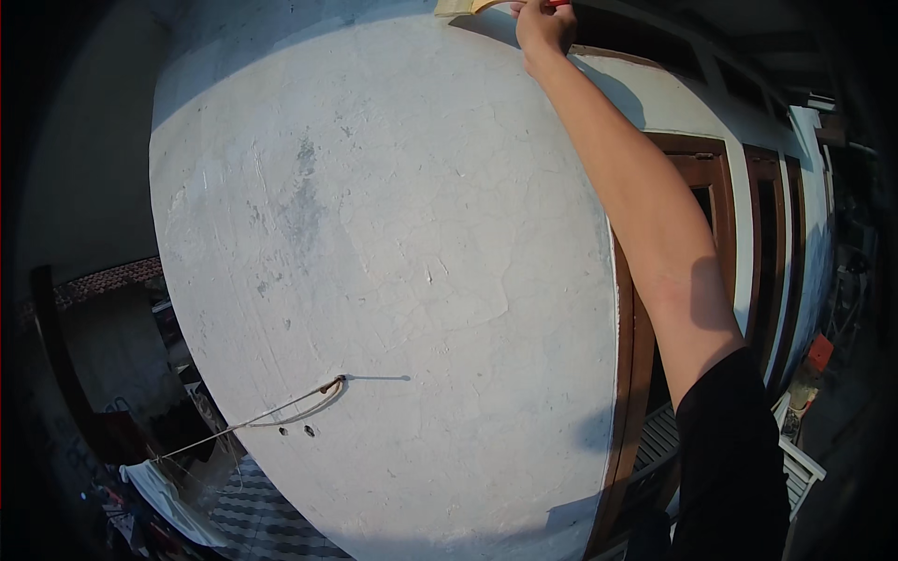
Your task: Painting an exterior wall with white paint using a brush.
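My right hand is raised to the top edge of the view, its fingers closed round the handle of what looks like a wide flat paintbrush. The brush's pale end lies near the upper part of a white plastered wall; I cannot tell whether it touches. Part of the brush is cut off by the frame. Cracks, flaked patches and grey stains mark the wall. My left hand is out of view.
A cord runs from a hook low on the wall to a hanging white cloth. Brown wooden frames stand right of the wall. A white slatted piece of furniture is at lower right, patterned floor tiles at lower left.
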The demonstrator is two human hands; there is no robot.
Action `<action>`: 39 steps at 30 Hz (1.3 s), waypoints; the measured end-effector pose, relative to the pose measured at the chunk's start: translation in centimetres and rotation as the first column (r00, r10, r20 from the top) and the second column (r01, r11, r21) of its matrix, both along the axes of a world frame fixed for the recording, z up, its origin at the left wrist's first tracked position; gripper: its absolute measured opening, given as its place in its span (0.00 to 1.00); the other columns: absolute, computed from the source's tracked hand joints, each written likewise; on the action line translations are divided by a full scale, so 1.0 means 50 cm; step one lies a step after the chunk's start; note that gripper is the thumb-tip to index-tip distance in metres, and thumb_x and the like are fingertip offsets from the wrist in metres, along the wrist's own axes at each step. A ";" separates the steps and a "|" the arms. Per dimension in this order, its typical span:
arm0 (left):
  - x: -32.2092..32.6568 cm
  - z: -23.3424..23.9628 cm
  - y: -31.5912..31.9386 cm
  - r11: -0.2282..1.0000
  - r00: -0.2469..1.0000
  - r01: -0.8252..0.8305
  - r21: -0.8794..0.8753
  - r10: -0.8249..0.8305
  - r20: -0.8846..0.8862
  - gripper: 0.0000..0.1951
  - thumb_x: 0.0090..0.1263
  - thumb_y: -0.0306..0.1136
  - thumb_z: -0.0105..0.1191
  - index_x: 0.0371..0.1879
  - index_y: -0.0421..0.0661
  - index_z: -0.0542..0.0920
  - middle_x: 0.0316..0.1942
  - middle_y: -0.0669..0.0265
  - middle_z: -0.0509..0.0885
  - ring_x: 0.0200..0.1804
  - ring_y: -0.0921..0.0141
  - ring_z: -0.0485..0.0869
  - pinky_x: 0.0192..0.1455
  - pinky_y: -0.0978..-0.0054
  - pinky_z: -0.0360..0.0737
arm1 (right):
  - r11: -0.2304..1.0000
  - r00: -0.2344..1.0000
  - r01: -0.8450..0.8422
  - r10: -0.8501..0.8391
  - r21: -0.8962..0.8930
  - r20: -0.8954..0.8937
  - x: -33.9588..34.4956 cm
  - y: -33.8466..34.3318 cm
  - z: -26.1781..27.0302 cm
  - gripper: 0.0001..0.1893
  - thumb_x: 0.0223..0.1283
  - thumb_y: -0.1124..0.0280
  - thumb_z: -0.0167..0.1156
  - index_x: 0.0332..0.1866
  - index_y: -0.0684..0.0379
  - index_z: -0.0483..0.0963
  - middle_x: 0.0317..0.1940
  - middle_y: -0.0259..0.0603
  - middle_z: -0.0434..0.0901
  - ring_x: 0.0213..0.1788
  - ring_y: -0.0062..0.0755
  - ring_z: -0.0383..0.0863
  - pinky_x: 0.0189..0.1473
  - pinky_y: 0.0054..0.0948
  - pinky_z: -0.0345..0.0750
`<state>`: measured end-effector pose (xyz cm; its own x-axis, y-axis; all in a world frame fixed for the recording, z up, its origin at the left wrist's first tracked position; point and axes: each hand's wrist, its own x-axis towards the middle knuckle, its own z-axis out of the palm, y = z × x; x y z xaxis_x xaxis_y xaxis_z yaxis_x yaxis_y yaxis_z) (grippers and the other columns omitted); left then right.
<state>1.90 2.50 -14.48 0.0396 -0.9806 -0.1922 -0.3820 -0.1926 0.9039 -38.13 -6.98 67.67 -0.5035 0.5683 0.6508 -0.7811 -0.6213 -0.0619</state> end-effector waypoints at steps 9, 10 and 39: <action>0.003 -0.018 0.001 0.989 0.983 -0.143 0.020 0.145 -0.117 0.31 0.70 0.38 0.55 0.68 0.34 0.63 0.48 0.50 0.82 0.39 0.62 0.83 0.39 0.64 0.80 | 0.986 0.984 0.069 -0.042 -0.152 0.175 -0.061 0.027 0.042 0.18 0.65 0.55 0.58 0.32 0.62 0.72 0.34 0.55 0.81 0.42 0.51 0.82 0.44 0.43 0.75; 0.004 -0.009 -0.001 0.988 0.980 -0.154 0.022 0.155 -0.128 0.31 0.70 0.38 0.55 0.68 0.34 0.63 0.48 0.50 0.82 0.39 0.62 0.83 0.39 0.64 0.80 | 0.995 0.992 0.050 -0.039 -0.084 0.124 -0.030 0.017 0.042 0.17 0.64 0.56 0.58 0.31 0.62 0.72 0.33 0.55 0.81 0.41 0.51 0.82 0.43 0.43 0.75; -0.002 0.149 0.007 0.993 0.995 0.060 0.099 -0.052 -0.084 0.30 0.69 0.34 0.53 0.68 0.35 0.65 0.53 0.44 0.79 0.41 0.60 0.84 0.41 0.65 0.81 | 0.891 0.902 -0.166 0.310 0.424 -0.300 0.031 -0.039 -0.283 0.19 0.70 0.53 0.57 0.40 0.63 0.73 0.26 0.37 0.82 0.30 0.20 0.78 0.38 0.22 0.75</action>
<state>1.79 2.84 -7.05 -0.0349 -0.9561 -0.2910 -0.3211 -0.2650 0.9092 -36.59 -8.93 53.52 -0.2888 0.1335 0.9480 -0.6264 -0.7752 -0.0817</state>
